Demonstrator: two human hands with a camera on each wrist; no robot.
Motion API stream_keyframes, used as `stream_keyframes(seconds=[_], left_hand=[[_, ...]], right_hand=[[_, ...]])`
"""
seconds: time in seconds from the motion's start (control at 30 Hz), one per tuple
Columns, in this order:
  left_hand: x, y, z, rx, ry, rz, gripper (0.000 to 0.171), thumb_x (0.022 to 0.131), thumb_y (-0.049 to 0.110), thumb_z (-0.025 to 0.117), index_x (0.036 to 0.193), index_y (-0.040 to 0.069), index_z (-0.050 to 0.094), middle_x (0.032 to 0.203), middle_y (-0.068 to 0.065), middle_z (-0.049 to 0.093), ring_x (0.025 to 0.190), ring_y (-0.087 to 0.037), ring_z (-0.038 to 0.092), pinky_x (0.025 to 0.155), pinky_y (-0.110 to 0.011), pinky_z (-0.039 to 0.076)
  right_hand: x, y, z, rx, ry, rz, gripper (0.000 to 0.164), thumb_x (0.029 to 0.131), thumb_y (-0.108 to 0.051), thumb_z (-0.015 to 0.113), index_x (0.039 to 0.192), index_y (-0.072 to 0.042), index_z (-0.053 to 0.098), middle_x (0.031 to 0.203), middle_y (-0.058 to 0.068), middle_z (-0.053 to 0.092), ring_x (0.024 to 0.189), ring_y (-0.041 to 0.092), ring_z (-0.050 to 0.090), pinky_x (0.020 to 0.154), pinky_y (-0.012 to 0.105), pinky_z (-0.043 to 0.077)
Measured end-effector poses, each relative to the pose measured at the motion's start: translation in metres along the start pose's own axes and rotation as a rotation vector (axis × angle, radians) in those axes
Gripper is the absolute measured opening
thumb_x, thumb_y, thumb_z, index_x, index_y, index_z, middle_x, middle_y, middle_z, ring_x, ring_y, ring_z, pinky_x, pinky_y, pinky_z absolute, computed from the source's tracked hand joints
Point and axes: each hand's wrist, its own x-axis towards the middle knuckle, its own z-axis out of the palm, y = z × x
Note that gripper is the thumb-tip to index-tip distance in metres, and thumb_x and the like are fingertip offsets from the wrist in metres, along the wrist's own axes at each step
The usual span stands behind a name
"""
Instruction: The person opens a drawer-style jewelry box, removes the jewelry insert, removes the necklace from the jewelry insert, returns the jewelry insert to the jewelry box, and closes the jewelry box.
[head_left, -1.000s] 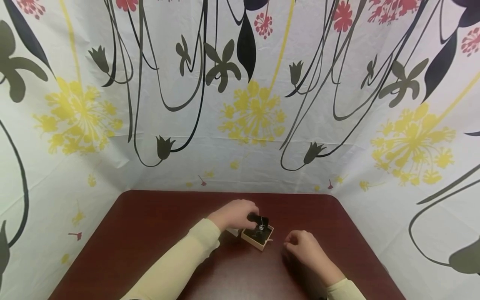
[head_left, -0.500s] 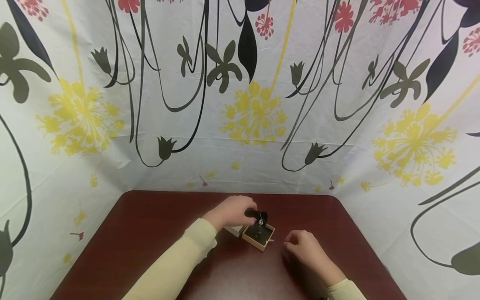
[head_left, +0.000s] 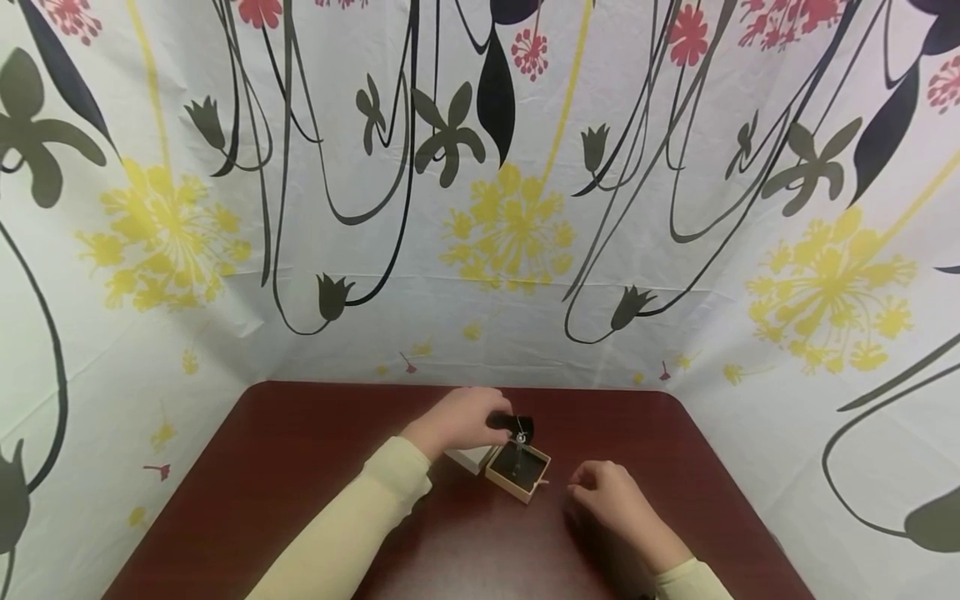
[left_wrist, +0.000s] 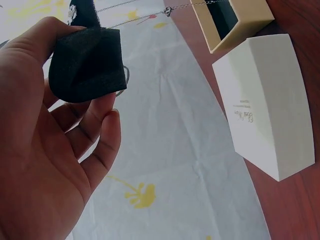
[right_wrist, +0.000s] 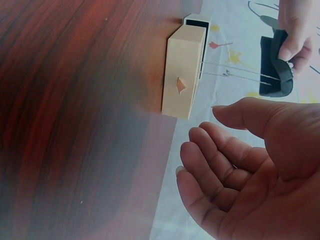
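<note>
My left hand (head_left: 461, 419) pinches a black cushioned jewelry-box insert (left_wrist: 90, 65) between thumb and fingers, above the table. From the insert a thin silver chain necklace (right_wrist: 226, 73) hangs down toward a small tan box (head_left: 510, 485) with a dark inside. In the head view a shiny pendant (head_left: 521, 437) shows against the insert. The necklace's lower end is hidden inside the box in the right wrist view. Beside the box lies a white box lid (left_wrist: 250, 105) with small printed lettering. My right hand (head_left: 611, 496) rests near the box, fingers loosely bent, holding nothing.
The dark red-brown table (head_left: 330, 500) has rounded far corners. A white curtain (head_left: 495, 333) with printed flowers surrounds its far side and both sides. A small tab (right_wrist: 181, 86) sticks out from the box's front wall.
My left hand has lifted the black insert up and away from the tan box, and the necklace has risen with it. More of the box's inside shows. My right hand has stayed put.
</note>
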Motion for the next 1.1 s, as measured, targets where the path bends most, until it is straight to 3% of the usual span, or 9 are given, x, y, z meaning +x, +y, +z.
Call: stream_keyframes(seconds=[0.37,0.73,0.9,1.1], left_hand=[[-0.004,0.001,-0.012,-0.027,0.042,0.015,0.026,0.100,0.039,0.077,0.121,0.024,0.080,0.113,0.009,0.071,0.097,-0.010,0.067,0.086,-0.034,0.058],[-0.008,0.004,-0.025,-0.051,0.058,0.020,0.029,0.101,0.036,0.075,0.125,0.020,0.079,0.118,0.006,0.072,0.107,-0.016,0.070,0.095,-0.038,0.058],[-0.009,0.006,-0.031,-0.055,0.070,0.030,0.026,0.101,0.034,0.075,0.122,0.019,0.080,0.115,0.006,0.072,0.103,-0.015,0.069,0.092,-0.038,0.058],[-0.011,0.007,-0.037,-0.068,0.066,0.002,0.029,0.102,0.036,0.074,0.124,0.019,0.079,0.118,0.005,0.072,0.107,-0.016,0.069,0.095,-0.039,0.058]], right_hand=[[0.001,-0.001,0.000,-0.004,0.004,-0.017,0.014,0.088,-0.013,0.087,0.084,-0.021,0.076,0.076,-0.013,0.068,0.071,0.007,0.060,0.067,0.034,0.053],[0.002,-0.006,-0.001,-0.002,-0.004,0.000,0.014,0.089,-0.011,0.086,0.084,-0.020,0.076,0.075,-0.012,0.067,0.070,0.008,0.059,0.066,0.034,0.052],[0.002,-0.006,-0.001,-0.012,0.001,-0.008,0.014,0.089,-0.011,0.086,0.084,-0.020,0.076,0.076,-0.013,0.067,0.071,0.008,0.059,0.067,0.035,0.052],[0.002,-0.006,-0.001,-0.007,-0.005,-0.010,0.014,0.089,-0.012,0.086,0.084,-0.020,0.077,0.077,-0.013,0.067,0.071,0.008,0.058,0.067,0.034,0.052]])
